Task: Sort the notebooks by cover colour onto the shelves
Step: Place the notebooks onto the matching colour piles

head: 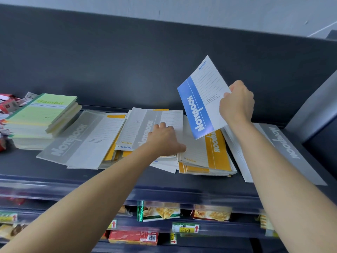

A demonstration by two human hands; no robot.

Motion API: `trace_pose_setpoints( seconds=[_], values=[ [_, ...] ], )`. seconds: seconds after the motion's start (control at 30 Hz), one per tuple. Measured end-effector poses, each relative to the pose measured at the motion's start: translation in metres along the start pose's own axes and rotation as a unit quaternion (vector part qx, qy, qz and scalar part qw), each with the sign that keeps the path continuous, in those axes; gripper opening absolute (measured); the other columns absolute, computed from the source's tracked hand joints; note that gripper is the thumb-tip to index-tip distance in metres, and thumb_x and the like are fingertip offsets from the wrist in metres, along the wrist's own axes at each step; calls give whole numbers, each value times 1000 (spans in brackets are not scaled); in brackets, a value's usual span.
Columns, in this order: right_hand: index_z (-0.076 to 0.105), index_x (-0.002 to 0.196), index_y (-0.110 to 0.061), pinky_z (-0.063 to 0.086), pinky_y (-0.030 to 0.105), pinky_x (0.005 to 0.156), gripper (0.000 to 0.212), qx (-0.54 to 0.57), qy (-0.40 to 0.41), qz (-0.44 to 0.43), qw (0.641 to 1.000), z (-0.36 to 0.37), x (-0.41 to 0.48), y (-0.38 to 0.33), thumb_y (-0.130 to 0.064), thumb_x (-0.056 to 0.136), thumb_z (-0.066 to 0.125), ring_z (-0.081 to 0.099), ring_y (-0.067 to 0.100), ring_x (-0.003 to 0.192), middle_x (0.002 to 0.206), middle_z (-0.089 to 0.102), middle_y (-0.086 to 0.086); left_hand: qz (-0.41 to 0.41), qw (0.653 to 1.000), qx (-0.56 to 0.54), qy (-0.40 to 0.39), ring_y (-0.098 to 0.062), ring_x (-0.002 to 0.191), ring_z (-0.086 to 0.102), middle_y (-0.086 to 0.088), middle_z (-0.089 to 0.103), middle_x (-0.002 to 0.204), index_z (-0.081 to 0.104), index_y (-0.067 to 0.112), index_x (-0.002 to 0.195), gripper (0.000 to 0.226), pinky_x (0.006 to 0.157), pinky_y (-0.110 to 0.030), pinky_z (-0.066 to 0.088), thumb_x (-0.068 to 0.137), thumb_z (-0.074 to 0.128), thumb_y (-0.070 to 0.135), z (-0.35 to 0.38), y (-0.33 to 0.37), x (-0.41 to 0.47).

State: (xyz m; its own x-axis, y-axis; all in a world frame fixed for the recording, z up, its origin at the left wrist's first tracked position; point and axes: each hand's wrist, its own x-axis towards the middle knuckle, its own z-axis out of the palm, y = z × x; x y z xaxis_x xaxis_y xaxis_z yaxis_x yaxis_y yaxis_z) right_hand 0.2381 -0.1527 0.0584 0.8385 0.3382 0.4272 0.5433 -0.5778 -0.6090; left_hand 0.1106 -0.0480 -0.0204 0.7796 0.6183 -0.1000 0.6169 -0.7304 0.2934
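My right hand [237,101] pinches the right edge of a thin blue-and-white paper notebook [202,99], held up over the dark shelf [127,181] at right of centre. Its long axis stands near upright, top leaning left, and "NOTEBOOK" reads upward along the blue band. My left hand [164,139] lies on a grey "NOTEBOOK" pile [144,125] at centre; I can't tell whether it grips. A green "Gambit" stack [40,114] sits at left, and yellow "NOTEBOOK" covers [213,152] lie beneath the blue one.

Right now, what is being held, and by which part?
Right hand pinches the blue notebook by its white edge; left hand rests on a grey notebook, grip unclear.
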Motion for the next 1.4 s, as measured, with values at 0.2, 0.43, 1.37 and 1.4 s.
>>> trace_pose_setpoints(
  seconds=[0.2, 0.43, 1.37, 1.4],
  values=[
    [47, 109, -7, 47, 27, 66, 21, 4, -6, 1, 1000, 2, 0, -1, -23, 96, 53, 63, 23, 97, 117, 61, 11, 34, 999, 29, -30, -22, 86, 43, -7, 43, 96, 45, 9, 90, 8, 63, -26, 35, 86, 48, 15, -18, -7, -12],
    [48, 111, -7, 48, 27, 67, 22, 5, -3, -8, 1000, 1, -3, -4, -22, 96, 53, 63, 24, 99, 120, 60, 11, 19, 988, 137, 61, -23, 77, 50, -6, 56, 93, 62, 11, 105, 35, 57, -27, 37, 82, 44, -7, -20, -32, -7],
    [44, 100, -10, 39, 18, 54, 6, 40, 82, 16, 996, -26, -51, -34, -16, 100, 43, 49, 6, 68, 100, 53, 0, 98, 819, -533, 188, -19, 93, 59, -3, 58, 112, 41, 37, 120, 63, 73, -33, 52, 83, 41, -14, -65, -82, -38],
    [45, 101, -9, 36, 17, 52, 6, 30, 103, 24, 994, -34, -56, -36, -14, 100, 42, 45, 5, 65, 97, 50, -1, 119, 817, -532, 185, -21, 96, 59, -3, 56, 115, 38, 40, 121, 66, 74, -33, 52, 83, 40, -14, -69, -80, -37]
  ],
)
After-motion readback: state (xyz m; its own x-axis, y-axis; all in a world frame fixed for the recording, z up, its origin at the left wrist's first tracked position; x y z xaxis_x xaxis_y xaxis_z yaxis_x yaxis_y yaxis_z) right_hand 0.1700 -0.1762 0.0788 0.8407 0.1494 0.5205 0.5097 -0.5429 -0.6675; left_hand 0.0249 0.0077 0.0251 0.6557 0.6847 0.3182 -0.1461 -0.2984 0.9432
